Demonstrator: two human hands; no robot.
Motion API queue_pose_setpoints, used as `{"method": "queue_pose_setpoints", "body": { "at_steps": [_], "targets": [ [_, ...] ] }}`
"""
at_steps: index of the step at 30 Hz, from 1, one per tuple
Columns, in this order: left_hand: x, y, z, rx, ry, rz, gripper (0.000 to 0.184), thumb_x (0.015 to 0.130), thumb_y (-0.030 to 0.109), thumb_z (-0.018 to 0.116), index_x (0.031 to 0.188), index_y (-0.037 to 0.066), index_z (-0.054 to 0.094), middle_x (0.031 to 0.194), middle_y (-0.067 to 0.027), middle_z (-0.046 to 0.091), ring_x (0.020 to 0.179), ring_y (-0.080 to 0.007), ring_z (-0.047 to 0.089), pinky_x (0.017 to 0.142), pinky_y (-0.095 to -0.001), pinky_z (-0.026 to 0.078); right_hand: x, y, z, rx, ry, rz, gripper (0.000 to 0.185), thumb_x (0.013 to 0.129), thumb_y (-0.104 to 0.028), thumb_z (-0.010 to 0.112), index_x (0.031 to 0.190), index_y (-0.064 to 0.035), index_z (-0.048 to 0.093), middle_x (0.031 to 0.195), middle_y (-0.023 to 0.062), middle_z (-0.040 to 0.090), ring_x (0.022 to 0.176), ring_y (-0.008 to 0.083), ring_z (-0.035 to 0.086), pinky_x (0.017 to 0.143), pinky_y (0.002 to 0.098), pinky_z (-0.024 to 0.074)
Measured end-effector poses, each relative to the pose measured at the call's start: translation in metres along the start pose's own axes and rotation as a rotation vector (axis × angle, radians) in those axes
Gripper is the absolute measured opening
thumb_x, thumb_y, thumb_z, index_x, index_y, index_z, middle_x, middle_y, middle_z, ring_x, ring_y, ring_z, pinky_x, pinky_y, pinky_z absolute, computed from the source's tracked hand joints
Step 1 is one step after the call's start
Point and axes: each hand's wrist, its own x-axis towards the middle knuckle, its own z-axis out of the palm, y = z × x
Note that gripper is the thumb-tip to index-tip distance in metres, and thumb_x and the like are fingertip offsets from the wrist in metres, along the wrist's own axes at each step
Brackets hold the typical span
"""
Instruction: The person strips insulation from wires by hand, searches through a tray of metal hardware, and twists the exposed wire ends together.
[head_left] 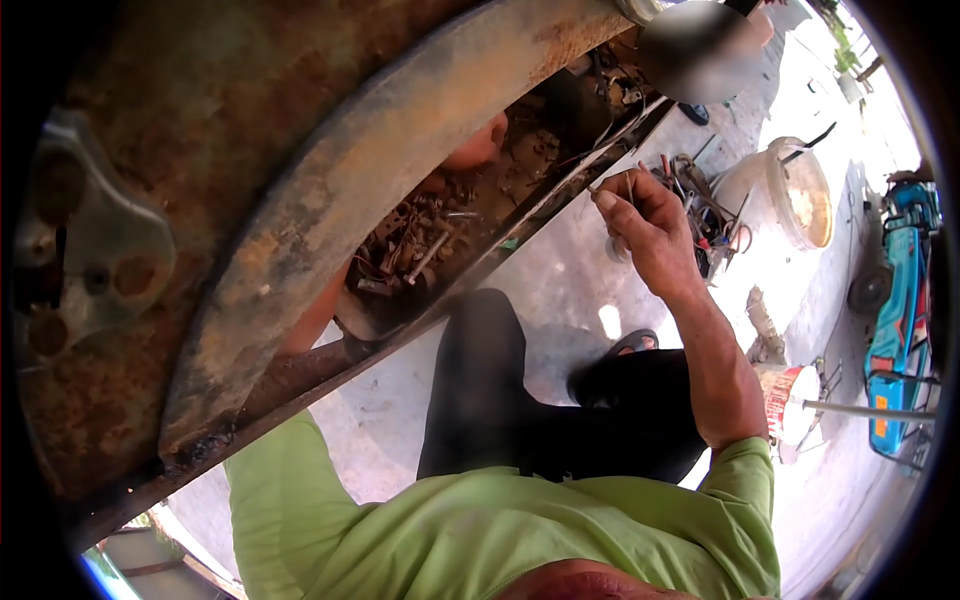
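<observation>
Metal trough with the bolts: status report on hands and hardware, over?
Right hand pinching a small thin piece. Left hand at the trough, grip hidden. Loose hardware heaped inside. Curved metal band in the way, hiding part of the left arm.

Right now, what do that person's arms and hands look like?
The top is light green; its left sleeve and right sleeve match and are short. The right hand is bare: no glove or watch shows. The left hand shows no glove either, but the curved metal piece hides much of it.
</observation>
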Motion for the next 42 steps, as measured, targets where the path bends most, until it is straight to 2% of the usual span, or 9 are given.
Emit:
{"method": "queue_pose_setpoints", "body": {
  "at_steps": [7, 14, 18, 21, 25, 28, 31, 36, 42],
  "targets": [
    [0.003, -0.028, 0.002, 0.057, 0.355, -0.078, 0.017, 0.088, 0.025, 0.073, 0.098, 0.011, 0.075, 0.093, -0.0113, 0.073, 0.086, -0.0312, 0.07, 0.077, -0.0469, 0.055, -0.001, -0.002, 0.001, -0.013, 0.009, 0.0, 0.023, 0.095, -0.024, 0.065, 0.095, -0.0018, 0.063, 0.077, -0.0031, 0.054, 0.074, 0.0076, 0.048, 0.068, 0.0253, 0.0405],
    [-0.024, -0.007, -0.029, -0.169, 0.204, 0.09, 0.018, 0.084, 0.021, 0.075, 0.099, 0.01, 0.076, 0.09, -0.0106, 0.073, 0.082, -0.0256, 0.07, 0.075, -0.0449, 0.055, -0.003, -0.001, -0.003, -0.002, 0.002, -0.011, 0.022, 0.096, -0.024, 0.064, 0.096, -0.0015, 0.063, 0.077, -0.003, 0.054, 0.074, 0.0077, 0.048, 0.069, 0.0253, 0.0404],
    [-0.014, 0.004, -0.014, -0.052, -0.153, 0.042, 0.019, 0.082, 0.017, 0.076, 0.099, 0.008, 0.075, 0.089, -0.0114, 0.073, 0.082, -0.0264, 0.07, 0.076, -0.0438, 0.054, -0.005, -0.004, -0.001, 0.006, 0.004, -0.012, 0.021, 0.096, -0.023, 0.063, 0.096, -0.0014, 0.063, 0.077, -0.003, 0.053, 0.074, 0.0078, 0.048, 0.069, 0.0255, 0.0401],
    [-0.01, 0.021, 0.0, 0.13, -0.147, 0.017, 0.021, 0.083, 0.016, 0.074, 0.101, 0.007, 0.075, 0.089, -0.0128, 0.073, 0.082, -0.0275, 0.07, 0.075, -0.0423, 0.054, -0.003, -0.004, -0.001, -0.017, -0.002, -0.007, 0.021, 0.096, -0.022, 0.063, 0.096, -0.0013, 0.063, 0.077, -0.0031, 0.053, 0.074, 0.0078, 0.047, 0.069, 0.0256, 0.04],
    [-0.009, -0.017, 0.0, -0.201, 0.277, 0.107, 0.023, 0.09, 0.019, 0.069, 0.109, 0.006, 0.072, 0.09, -0.0129, 0.073, 0.082, -0.0257, 0.07, 0.075, -0.0411, 0.054, -0.004, -0.003, -0.001, 0.004, -0.001, -0.018, 0.021, 0.097, -0.023, 0.063, 0.096, -0.0023, 0.062, 0.076, -0.004, 0.051, 0.07, 0.0064, 0.046, 0.064, 0.0243, 0.0385],
    [-0.016, -0.015, -0.015, -0.213, 0.276, 0.071, 0.021, 0.092, 0.019, 0.068, 0.108, 0.007, 0.072, 0.09, -0.011, 0.073, 0.082, -0.0223, 0.069, 0.076, -0.0394, 0.054, -0.003, 0.001, 0.0, 0.004, 0.005, -0.061, 0.02, 0.099, -0.024, 0.063, 0.095, -0.0046, 0.061, 0.073, -0.0058, 0.049, 0.061, 0.0033, 0.043, 0.055, 0.0216, 0.0356],
    [0.047, -0.102, -0.008, -0.554, -0.044, -0.277, 0.018, 0.091, 0.017, 0.069, 0.105, 0.007, 0.073, 0.089, -0.0098, 0.073, 0.081, -0.0214, 0.069, 0.075, -0.0389, 0.054, -0.003, 0.002, 0.0, 0.005, 0.005, -0.07, 0.019, 0.099, -0.023, 0.063, 0.095, -0.0043, 0.061, 0.073, -0.0057, 0.049, 0.062, 0.0034, 0.043, 0.055, 0.0217, 0.0358],
    [-0.028, -0.006, -0.026, -0.115, 0.022, 0.065, 0.013, 0.088, 0.015, 0.071, 0.098, 0.007, 0.074, 0.09, -0.0087, 0.073, 0.082, -0.0235, 0.069, 0.076, -0.0416, 0.054, -0.003, 0.0, 0.001, 0.011, 0.001, -0.059, 0.019, 0.098, -0.023, 0.063, 0.096, -0.0041, 0.062, 0.074, -0.0056, 0.05, 0.062, 0.0036, 0.044, 0.056, 0.0219, 0.0363],
    [-0.016, 0.0, -0.018, 0.019, -0.053, -0.098, 0.017, 0.09, 0.014, 0.068, 0.106, 0.009, 0.074, 0.097, -0.0106, 0.074, 0.088, -0.0276, 0.07, 0.08, -0.0446, 0.054, -0.002, 0.0, 0.003, -0.022, 0.01, -0.07, 0.019, 0.098, -0.023, 0.063, 0.095, -0.0046, 0.062, 0.073, -0.0059, 0.05, 0.062, 0.0037, 0.043, 0.056, 0.0226, 0.036]
  ]
}}
